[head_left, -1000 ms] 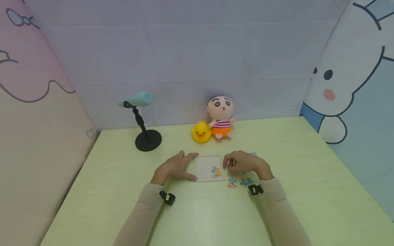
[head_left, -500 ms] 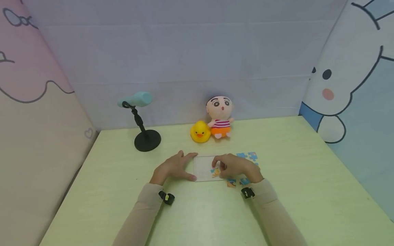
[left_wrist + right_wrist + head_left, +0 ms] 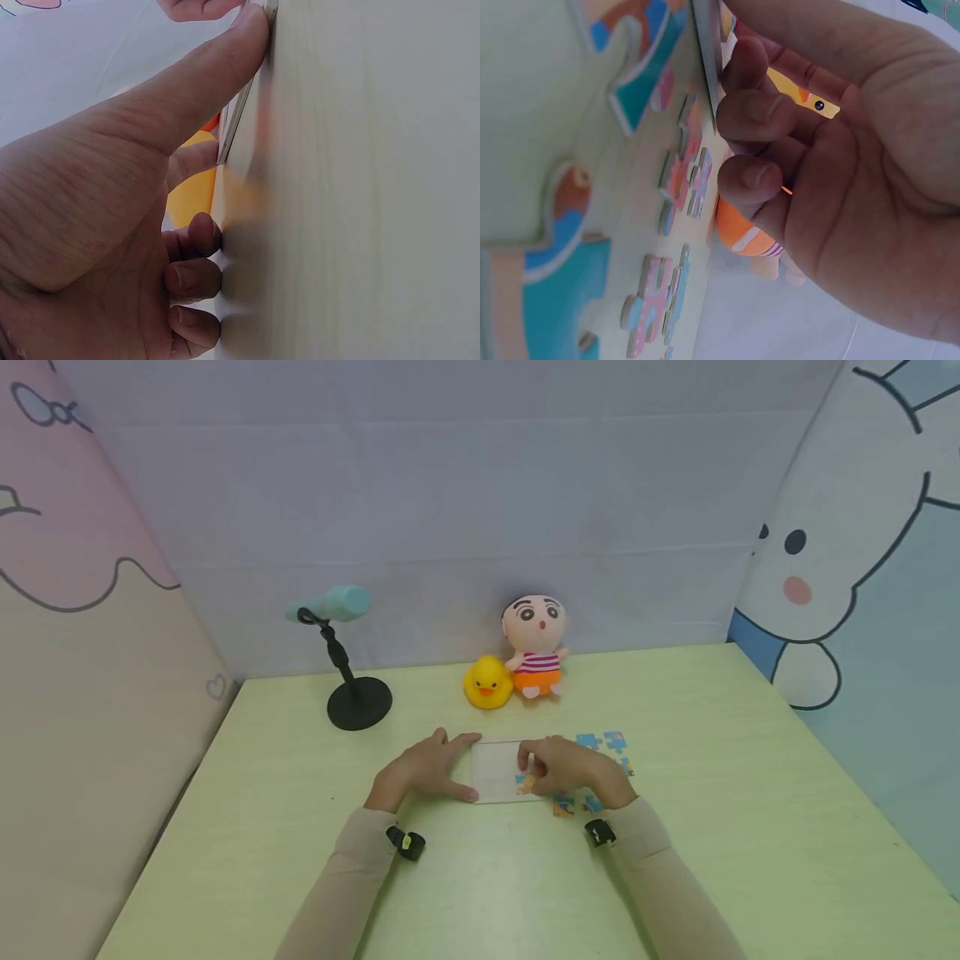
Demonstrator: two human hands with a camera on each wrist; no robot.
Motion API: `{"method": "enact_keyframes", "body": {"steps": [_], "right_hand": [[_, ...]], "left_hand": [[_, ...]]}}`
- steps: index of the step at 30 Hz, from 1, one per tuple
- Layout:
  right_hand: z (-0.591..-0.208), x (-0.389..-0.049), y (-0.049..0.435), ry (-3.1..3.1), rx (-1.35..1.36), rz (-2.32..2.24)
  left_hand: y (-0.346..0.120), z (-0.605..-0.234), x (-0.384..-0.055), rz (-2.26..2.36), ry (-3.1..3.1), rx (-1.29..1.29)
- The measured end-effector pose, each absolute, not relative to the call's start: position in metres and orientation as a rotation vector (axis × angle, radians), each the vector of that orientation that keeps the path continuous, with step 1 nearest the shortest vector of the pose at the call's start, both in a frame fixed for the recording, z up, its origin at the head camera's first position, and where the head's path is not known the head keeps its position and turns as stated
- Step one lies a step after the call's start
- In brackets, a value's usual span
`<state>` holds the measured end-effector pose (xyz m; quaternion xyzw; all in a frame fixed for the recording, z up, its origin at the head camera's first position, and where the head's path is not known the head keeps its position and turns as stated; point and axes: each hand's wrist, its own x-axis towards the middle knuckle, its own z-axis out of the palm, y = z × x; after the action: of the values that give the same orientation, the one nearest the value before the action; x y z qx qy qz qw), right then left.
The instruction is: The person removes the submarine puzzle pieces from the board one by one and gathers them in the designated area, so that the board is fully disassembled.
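Observation:
A thin white puzzle board (image 3: 495, 768) lies on the table, with a small patch of puzzle pieces (image 3: 522, 783) at its lower right. My left hand (image 3: 427, 766) spans its left side: thumb on the near corner, index finger at the far corner. In the left wrist view, the thumb (image 3: 217, 67) presses the board's edge (image 3: 238, 124), and the other fingers rest curled on the table. My right hand (image 3: 566, 766) is over the board's right part, thumb and index finger pinching a puzzle piece (image 3: 726, 22), mostly hidden by the fingers.
Several loose puzzle pieces (image 3: 588, 741) lie right of the board, some beneath my right hand. Behind stand a yellow rubber duck (image 3: 488, 683) and a doll in a striped shirt (image 3: 537, 647). A black stand (image 3: 359, 702) holding a turquoise cylinder (image 3: 341, 603) is at back left.
My right hand has moved left from the loose pieces onto the board, beside the patch of pieces, and has barely shifted in the last half second. My left hand stays in place.

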<state>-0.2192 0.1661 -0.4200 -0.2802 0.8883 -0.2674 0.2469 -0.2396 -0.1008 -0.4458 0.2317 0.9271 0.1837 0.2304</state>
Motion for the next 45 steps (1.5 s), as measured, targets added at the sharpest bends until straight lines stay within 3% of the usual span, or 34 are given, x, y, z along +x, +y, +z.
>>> {"method": "enact_keyframes", "body": {"steps": [22, 45], "right_hand": [[-0.409, -0.221, 0.180, 2.440, -0.855, -0.815], [-0.393, -0.221, 0.257, 2.326, -0.717, -0.882]], "left_hand": [[-0.100, -0.445, -0.240, 0.483, 2.550, 0.637], [-0.101, -0.446, -0.240, 0.488, 2.556, 0.631]]}}
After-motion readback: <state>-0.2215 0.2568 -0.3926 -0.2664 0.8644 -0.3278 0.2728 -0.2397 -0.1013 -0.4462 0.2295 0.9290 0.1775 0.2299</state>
